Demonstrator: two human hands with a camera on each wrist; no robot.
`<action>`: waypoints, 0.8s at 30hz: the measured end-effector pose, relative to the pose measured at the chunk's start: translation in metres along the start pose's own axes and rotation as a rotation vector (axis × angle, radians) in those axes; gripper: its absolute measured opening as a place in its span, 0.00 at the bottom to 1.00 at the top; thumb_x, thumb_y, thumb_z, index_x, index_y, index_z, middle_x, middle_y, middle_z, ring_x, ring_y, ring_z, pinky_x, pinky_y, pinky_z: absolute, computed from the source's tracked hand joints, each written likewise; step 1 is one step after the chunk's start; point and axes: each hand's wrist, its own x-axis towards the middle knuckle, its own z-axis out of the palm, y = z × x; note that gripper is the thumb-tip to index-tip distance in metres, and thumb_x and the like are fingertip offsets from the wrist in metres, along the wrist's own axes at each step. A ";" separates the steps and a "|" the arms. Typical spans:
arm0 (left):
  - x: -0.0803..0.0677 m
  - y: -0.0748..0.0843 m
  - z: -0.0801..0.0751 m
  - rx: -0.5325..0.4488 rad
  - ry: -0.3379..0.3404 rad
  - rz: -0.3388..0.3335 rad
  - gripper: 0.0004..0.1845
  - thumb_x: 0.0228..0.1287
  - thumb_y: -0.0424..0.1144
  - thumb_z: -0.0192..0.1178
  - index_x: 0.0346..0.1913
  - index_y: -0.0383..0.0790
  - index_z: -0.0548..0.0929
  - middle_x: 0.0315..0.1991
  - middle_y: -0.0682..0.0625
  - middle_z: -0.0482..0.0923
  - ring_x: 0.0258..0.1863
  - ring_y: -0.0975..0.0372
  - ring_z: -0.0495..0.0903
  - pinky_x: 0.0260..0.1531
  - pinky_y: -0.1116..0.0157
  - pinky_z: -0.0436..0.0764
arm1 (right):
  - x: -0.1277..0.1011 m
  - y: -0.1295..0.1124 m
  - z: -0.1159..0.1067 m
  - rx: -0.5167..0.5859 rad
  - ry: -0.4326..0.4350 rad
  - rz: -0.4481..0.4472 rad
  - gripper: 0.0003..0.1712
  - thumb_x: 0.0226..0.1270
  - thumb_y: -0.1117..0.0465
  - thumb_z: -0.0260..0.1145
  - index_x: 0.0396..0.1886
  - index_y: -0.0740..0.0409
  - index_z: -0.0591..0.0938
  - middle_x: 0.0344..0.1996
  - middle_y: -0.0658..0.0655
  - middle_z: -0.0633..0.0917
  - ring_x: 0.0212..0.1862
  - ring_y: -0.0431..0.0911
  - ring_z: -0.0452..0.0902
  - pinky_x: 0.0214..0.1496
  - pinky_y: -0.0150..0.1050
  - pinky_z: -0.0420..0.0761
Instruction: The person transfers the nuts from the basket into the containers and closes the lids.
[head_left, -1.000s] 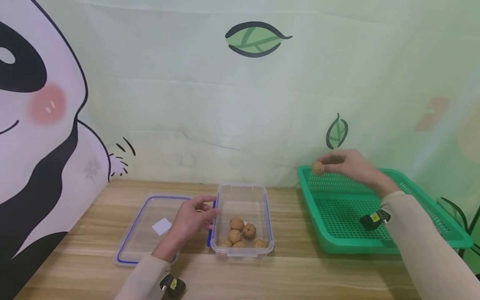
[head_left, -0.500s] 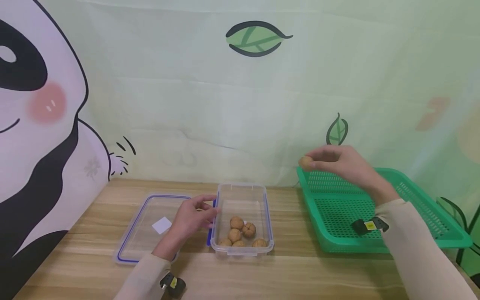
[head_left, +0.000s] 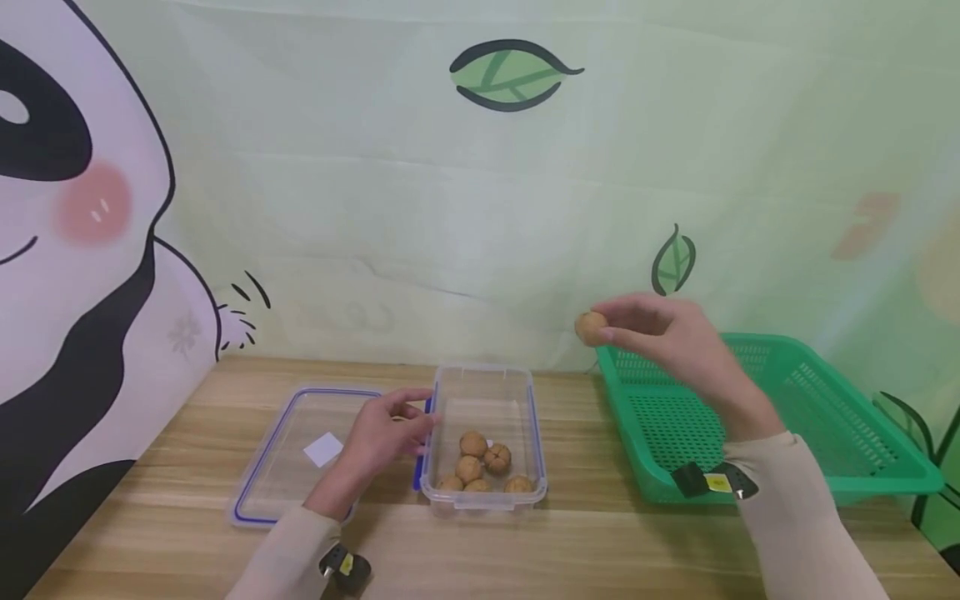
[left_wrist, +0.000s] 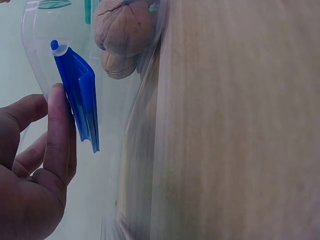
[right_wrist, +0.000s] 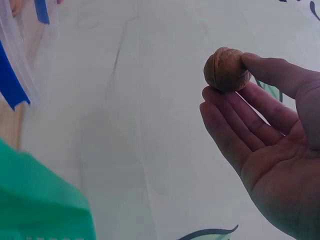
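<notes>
In the head view my right hand (head_left: 667, 342) pinches a walnut (head_left: 591, 328) between thumb and fingertips, up beside the left rim of the green basket (head_left: 641, 467). The right wrist view shows this walnut (right_wrist: 227, 70) whole, with its seam. My left hand (head_left: 386, 437) touches the left side of a clear plastic container (head_left: 487, 387), its fingers loosely bent. Up close in the left wrist view, a fingertip of that hand (left_wrist: 37, 185) rests against the blue latch (left_wrist: 80, 95). Several walnuts (head_left: 470, 470) lie at the container's near end.
Left of the container, its clear lid (head_left: 281, 467) with a blue seal lies flat on the wooden table (head_left: 585, 550), a white square (head_left: 323, 450) on it. A printed cloth (head_left: 360, 208) hangs behind the table.
The right hand has moved left with the walnut, from over the basket to beyond its left rim. My left hand and the container have stayed in place.
</notes>
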 end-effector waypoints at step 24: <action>-0.001 0.001 -0.001 -0.042 -0.010 0.009 0.24 0.70 0.30 0.70 0.67 0.31 0.82 0.43 0.38 0.82 0.30 0.57 0.86 0.32 0.60 0.93 | 0.000 0.000 0.089 0.162 -0.101 -0.138 0.18 0.73 0.60 0.75 0.59 0.58 0.88 0.52 0.54 0.90 0.55 0.49 0.87 0.58 0.42 0.88</action>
